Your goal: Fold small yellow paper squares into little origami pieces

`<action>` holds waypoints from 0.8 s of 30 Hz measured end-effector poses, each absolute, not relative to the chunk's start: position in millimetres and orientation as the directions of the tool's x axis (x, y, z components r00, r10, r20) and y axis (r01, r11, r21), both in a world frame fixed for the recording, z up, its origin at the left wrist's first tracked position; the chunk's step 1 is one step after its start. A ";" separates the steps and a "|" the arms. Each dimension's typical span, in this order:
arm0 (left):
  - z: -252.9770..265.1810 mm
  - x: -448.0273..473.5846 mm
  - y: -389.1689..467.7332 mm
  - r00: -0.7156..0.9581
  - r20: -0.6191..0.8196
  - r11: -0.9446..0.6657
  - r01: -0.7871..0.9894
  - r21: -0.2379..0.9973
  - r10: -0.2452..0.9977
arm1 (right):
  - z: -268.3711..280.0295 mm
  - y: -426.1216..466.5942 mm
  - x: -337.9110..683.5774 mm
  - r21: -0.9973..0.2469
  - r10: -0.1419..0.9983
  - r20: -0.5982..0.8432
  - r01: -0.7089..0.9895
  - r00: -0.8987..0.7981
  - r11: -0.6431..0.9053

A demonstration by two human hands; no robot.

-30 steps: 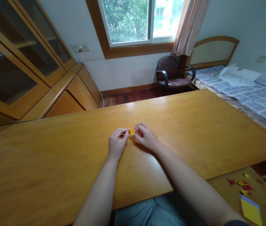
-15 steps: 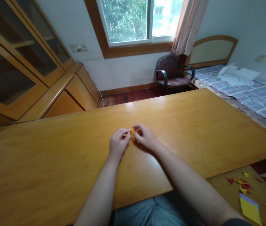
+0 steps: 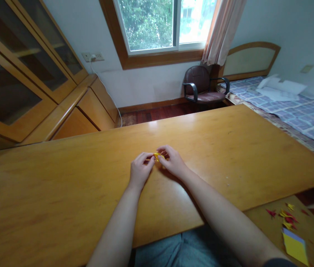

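A small folded piece of yellow paper (image 3: 157,156) is held between both hands, just above the wooden table (image 3: 90,193). My left hand (image 3: 141,167) pinches its left side between thumb and index finger. From the right, my right hand (image 3: 172,161) grips the same paper with its thumb, the other fingers curled loosely over it. Much of the paper's shape is hidden by my fingers.
On a lower surface at the right lie several folded red and yellow paper pieces (image 3: 288,218) beside a stack of yellow paper sheets (image 3: 296,247). Beyond the table stand a brown armchair (image 3: 198,83), a bed (image 3: 298,107) and a glass-fronted cabinet (image 3: 59,115).
The yellow paper has turned slightly between my fingers, so more of it shows toward the right thumb. Both hands have shifted only a little.
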State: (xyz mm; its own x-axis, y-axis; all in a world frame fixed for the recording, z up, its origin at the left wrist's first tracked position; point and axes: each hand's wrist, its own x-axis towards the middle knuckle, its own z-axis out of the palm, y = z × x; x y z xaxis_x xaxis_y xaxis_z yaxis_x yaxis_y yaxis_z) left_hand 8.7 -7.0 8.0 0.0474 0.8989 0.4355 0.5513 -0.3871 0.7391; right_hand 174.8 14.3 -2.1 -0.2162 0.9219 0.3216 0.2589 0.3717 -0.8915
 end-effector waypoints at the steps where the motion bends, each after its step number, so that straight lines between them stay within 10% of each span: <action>1: 7.9 8.4 -7.0 0.035 0.444 -0.387 0.555 0.736 0.896 | -1.5 14.2 174.7 -0.900 0.926 0.312 0.246 -0.212 0.359; 24: -3.7 3.0 -3.4 -0.173 0.310 -0.238 0.343 0.909 0.935 | -1.4 17.4 174.5 -0.996 0.975 0.090 -0.044 -0.204 0.083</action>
